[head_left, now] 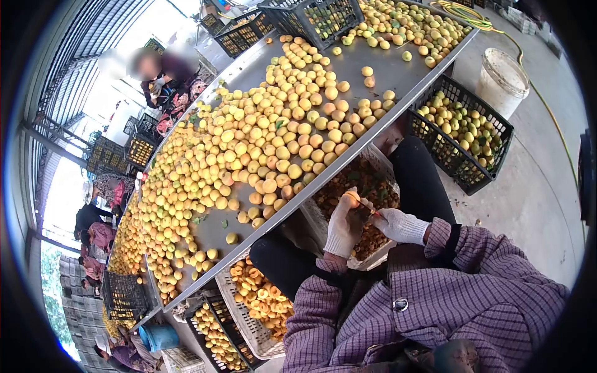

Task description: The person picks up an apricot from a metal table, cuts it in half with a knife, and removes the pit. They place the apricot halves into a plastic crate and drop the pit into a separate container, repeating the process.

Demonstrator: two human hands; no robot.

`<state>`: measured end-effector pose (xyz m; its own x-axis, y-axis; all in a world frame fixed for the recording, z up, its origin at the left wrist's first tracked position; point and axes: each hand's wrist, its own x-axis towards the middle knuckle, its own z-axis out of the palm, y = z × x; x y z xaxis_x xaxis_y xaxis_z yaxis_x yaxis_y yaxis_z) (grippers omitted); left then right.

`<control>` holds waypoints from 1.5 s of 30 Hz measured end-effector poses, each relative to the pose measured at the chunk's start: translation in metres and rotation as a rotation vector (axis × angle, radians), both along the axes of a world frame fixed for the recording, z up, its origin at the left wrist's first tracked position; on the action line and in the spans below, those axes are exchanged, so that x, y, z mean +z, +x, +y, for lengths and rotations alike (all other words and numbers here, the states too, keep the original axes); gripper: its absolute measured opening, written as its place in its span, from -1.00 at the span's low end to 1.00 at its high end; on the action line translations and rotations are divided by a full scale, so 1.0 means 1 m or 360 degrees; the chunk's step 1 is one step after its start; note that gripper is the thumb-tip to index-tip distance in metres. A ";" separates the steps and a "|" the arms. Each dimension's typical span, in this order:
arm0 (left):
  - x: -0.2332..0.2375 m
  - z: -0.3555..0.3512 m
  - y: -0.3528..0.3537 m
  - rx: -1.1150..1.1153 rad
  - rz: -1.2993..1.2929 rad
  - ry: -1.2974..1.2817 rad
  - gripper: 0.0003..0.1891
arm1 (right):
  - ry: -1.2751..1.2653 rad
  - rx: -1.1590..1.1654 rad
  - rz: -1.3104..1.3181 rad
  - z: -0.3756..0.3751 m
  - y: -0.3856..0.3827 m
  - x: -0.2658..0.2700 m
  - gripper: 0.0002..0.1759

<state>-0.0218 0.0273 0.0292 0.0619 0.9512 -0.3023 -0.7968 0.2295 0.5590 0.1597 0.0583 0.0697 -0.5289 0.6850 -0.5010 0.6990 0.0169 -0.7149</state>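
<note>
My left hand (346,227), in a white knitted glove, is closed around an apricot (352,198) held at the fingertips. My right hand (401,225), gloved the same way, grips a small thin tool (373,212) that points towards the fruit; its exact kind is too small to tell. Both hands are over a pale crate (379,253) between my knees, with dark brown bits and some leaves inside. Whole yellow apricots (249,137) cover much of the metal table (239,233) ahead of me.
Cut apricot halves fill a white crate (272,351) by my left leg. To the right stand a black crate of apricots (463,133) and a white bucket (502,81). A yellow hose (547,109) crosses the floor. Other people sit along the table's far left side.
</note>
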 end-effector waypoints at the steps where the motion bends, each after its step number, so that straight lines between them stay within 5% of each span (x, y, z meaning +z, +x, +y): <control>1: -0.001 -0.001 0.002 -0.0011 -0.0002 -0.0004 -0.49 | -0.0070 -0.0003 -0.0063 0.002 -0.005 0.001 -0.43; 9: -0.016 -0.001 0.021 -0.0046 -0.0187 0.0010 -0.38 | 0.0253 -0.0027 -0.0016 0.006 -0.017 -0.019 -0.46; 15: 0.005 0.000 0.014 0.0089 -0.0242 0.0030 -0.41 | 0.0101 -0.0023 -0.0017 0.006 0.013 0.036 -0.54; 20: 0.001 -0.001 0.025 -0.0100 -0.0347 -0.0086 -0.33 | 0.0383 -0.0124 0.0207 0.023 0.007 0.051 -0.29; 24: 0.002 -0.008 0.019 -0.0417 0.0366 0.0196 -0.38 | 0.0474 0.0104 0.0128 0.029 -0.002 0.028 -0.20; 30: 0.012 -0.011 0.020 -0.0271 0.0207 -0.0024 -0.53 | 0.0734 0.0223 -0.0038 0.024 0.003 0.026 -0.22; 33: 0.018 -0.012 0.025 -0.0088 0.1000 0.0454 -0.68 | 0.0812 0.0127 0.0052 0.021 0.002 0.014 -0.26; 36: 0.010 -0.012 0.022 -0.0076 0.0991 0.0581 -0.69 | 0.0771 0.0028 0.0181 0.015 -0.001 0.012 -0.30; 37: 0.003 -0.008 0.024 -0.0102 -0.0174 0.0143 -0.55 | 0.0677 -0.0192 0.0324 0.015 -0.003 0.005 -0.35; 39: 0.002 -0.007 0.023 -0.0112 -0.0232 0.0173 -0.49 | 0.0359 -0.0567 0.0935 0.019 -0.014 -0.009 -0.55; 42: 0.005 -0.006 0.023 -0.0073 -0.0238 0.0135 -0.36 | -0.1025 -0.1074 0.1618 0.025 -0.001 -0.003 -0.67; 45: 0.010 -0.006 0.025 -0.0100 -0.0286 0.0201 -0.31 | -0.1228 -0.1220 0.1738 0.023 0.002 0.008 -0.67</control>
